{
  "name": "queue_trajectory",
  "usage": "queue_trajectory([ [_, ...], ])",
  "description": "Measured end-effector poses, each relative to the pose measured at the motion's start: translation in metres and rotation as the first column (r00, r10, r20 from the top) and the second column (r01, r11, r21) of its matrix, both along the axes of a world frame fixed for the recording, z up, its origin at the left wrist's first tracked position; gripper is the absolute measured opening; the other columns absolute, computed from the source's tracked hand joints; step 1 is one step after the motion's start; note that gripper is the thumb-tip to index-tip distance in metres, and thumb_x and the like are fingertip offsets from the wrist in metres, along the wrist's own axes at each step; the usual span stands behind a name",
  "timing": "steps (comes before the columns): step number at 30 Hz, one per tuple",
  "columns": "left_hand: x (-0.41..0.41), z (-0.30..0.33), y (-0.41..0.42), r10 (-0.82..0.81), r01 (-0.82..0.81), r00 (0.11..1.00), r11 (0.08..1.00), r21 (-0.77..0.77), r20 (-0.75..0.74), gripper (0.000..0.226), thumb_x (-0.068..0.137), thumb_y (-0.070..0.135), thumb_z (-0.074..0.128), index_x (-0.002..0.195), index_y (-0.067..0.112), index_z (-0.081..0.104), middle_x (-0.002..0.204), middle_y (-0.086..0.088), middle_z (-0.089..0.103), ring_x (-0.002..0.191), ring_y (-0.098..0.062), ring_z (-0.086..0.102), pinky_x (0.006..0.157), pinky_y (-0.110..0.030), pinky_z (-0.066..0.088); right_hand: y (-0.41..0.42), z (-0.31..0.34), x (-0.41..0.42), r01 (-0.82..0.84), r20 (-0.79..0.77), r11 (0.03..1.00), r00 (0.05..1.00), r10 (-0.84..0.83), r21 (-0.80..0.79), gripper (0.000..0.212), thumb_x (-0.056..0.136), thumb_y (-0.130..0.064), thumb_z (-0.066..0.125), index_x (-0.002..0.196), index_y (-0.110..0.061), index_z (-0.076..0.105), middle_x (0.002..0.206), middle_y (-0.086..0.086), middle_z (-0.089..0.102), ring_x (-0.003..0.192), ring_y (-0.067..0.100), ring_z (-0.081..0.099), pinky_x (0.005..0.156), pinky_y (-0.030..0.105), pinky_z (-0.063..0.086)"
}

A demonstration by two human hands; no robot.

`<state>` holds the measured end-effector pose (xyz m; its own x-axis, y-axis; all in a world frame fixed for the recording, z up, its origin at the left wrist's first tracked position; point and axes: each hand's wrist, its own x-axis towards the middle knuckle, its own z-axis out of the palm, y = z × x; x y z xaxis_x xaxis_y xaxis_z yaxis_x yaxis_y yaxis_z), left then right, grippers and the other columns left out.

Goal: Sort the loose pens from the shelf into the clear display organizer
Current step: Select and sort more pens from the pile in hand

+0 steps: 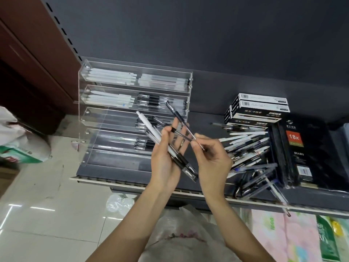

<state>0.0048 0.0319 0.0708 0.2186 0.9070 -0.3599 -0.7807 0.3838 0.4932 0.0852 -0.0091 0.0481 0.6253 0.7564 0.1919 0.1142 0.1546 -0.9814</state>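
Observation:
A clear tiered display organizer [98, 118] stands at the left of the dark shelf, its upper tiers holding white pens and black-grip pens. My left hand [166, 157] is closed around a bundle of pens [151, 132], one white and the others clear with black grips. My right hand [211, 157] pinches a single black-grip pen [178, 118] by its tip end, with the pen slanting up and left across my left fingers. A heap of loose pens [247, 154] lies on the shelf just right of my hands.
Black pen boxes [258, 108] are stacked at the back right. A black diary [306, 154] in plastic wrap lies right of the pile. The shelf front edge [122, 183] runs below my wrists. Plastic bags and packaged goods sit on the tiled floor below.

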Motion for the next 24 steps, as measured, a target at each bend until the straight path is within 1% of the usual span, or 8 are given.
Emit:
queue_trajectory([
  [4, -0.004, -0.007, 0.001, -0.002, 0.001, 1.000, 0.999, -0.046, -0.018, 0.042, 0.100, 0.021, 0.034, 0.131, -0.004, 0.047, 0.129, -0.018, 0.059, 0.112, -0.021, 0.063, 0.085, -0.028, 0.055, -0.002, -0.003, -0.008, 0.001, -0.039, 1.000, 0.999, -0.001, -0.009, 0.023, 0.080, 0.004, 0.070, 0.080, -0.018, 0.064, 0.092, -0.001, 0.070, 0.090, 0.014, 0.068, 0.080, 0.020, 0.050],
  [7, -0.007, -0.012, 0.001, 0.020, -0.019, 0.999, 0.999, -0.030, 0.029, 0.052, 0.092, 0.021, 0.043, 0.138, -0.002, 0.038, 0.125, -0.019, 0.061, 0.113, -0.022, 0.062, 0.092, -0.031, 0.052, -0.002, -0.003, -0.010, -0.039, 0.028, 0.999, 0.999, 0.039, -0.005, 0.023, 0.079, 0.004, 0.071, 0.079, -0.019, 0.065, 0.091, -0.002, 0.069, 0.090, 0.015, 0.068, 0.078, 0.020, 0.050],
  [11, -0.010, -0.015, 0.003, -0.023, 0.023, 1.000, 1.000, -0.005, 0.012, 0.035, 0.100, 0.017, 0.034, 0.128, 0.003, 0.051, 0.124, -0.009, 0.064, 0.113, -0.014, 0.062, 0.087, -0.022, 0.052, -0.004, -0.004, -0.011, -0.141, 0.144, 0.989, 0.979, 0.147, -0.050, 0.011, 0.078, 0.001, 0.073, 0.080, -0.008, 0.067, 0.088, -0.002, 0.071, 0.088, 0.012, 0.069, 0.077, 0.023, 0.054],
  [13, -0.013, -0.016, 0.005, -0.046, 0.046, 0.999, 0.999, 0.026, -0.013, 0.031, 0.100, 0.015, 0.035, 0.122, 0.004, 0.054, 0.120, -0.008, 0.066, 0.111, -0.015, 0.063, 0.088, -0.023, 0.052, -0.006, -0.004, -0.011, -0.183, 0.130, 0.978, 0.972, 0.196, -0.103, 0.008, 0.078, -0.001, 0.074, 0.080, -0.005, 0.068, 0.087, -0.002, 0.072, 0.086, 0.011, 0.070, 0.077, 0.023, 0.054],
  [17, -0.017, -0.013, 0.007, -0.066, 0.069, 0.996, 0.996, 0.059, -0.056, 0.026, 0.099, 0.010, 0.040, 0.117, 0.003, 0.056, 0.085, 0.000, 0.066, 0.081, -0.010, 0.065, 0.095, -0.029, 0.050, -0.010, 0.001, -0.012, -0.216, 0.089, 0.960, 0.968, 0.235, -0.179, 0.008, 0.080, -0.007, 0.073, 0.084, -0.010, 0.068, 0.084, -0.006, 0.072, 0.080, 0.008, 0.070, 0.074, 0.022, 0.054],
  [19, -0.016, -0.010, 0.008, -0.023, 0.025, 0.999, 0.998, 0.061, -0.045, 0.024, 0.099, 0.010, 0.041, 0.116, 0.003, 0.056, 0.078, 0.002, 0.061, 0.072, -0.008, 0.061, 0.092, -0.030, 0.052, -0.014, 0.005, -0.012, -0.295, 0.033, 0.919, 0.949, 0.314, -0.262, 0.013, 0.082, -0.019, 0.070, 0.093, -0.021, 0.063, 0.084, -0.010, 0.072, 0.081, 0.007, 0.069, 0.074, 0.021, 0.054],
  [21, -0.016, -0.008, 0.008, 0.040, -0.040, 0.999, 0.998, 0.041, -0.020, 0.020, 0.098, 0.010, 0.042, 0.112, 0.007, 0.056, 0.077, 0.002, 0.060, 0.070, -0.008, 0.062, 0.086, -0.029, 0.054, -0.018, 0.008, -0.015, -0.403, -0.138, 0.843, 0.915, 0.379, -0.356, 0.020, 0.083, -0.031, 0.064, 0.100, -0.023, 0.055, 0.082, -0.005, 0.073, 0.072, 0.013, 0.070, 0.069, 0.027, 0.056],
  [24, -0.016, -0.006, 0.008, 0.120, -0.121, 0.993, 0.992, 0.024, 0.013, 0.017, 0.100, 0.013, 0.040, 0.108, 0.011, 0.055, 0.077, 0.003, 0.060, 0.072, -0.009, 0.062, 0.079, -0.026, 0.056, -0.024, 0.009, -0.021, -0.448, -0.315, 0.824, 0.883, 0.347, -0.349, 0.018, 0.090, -0.023, 0.059, 0.102, -0.016, 0.047, 0.069, 0.005, 0.069, 0.056, 0.020, 0.065, 0.053, 0.031, 0.055],
])
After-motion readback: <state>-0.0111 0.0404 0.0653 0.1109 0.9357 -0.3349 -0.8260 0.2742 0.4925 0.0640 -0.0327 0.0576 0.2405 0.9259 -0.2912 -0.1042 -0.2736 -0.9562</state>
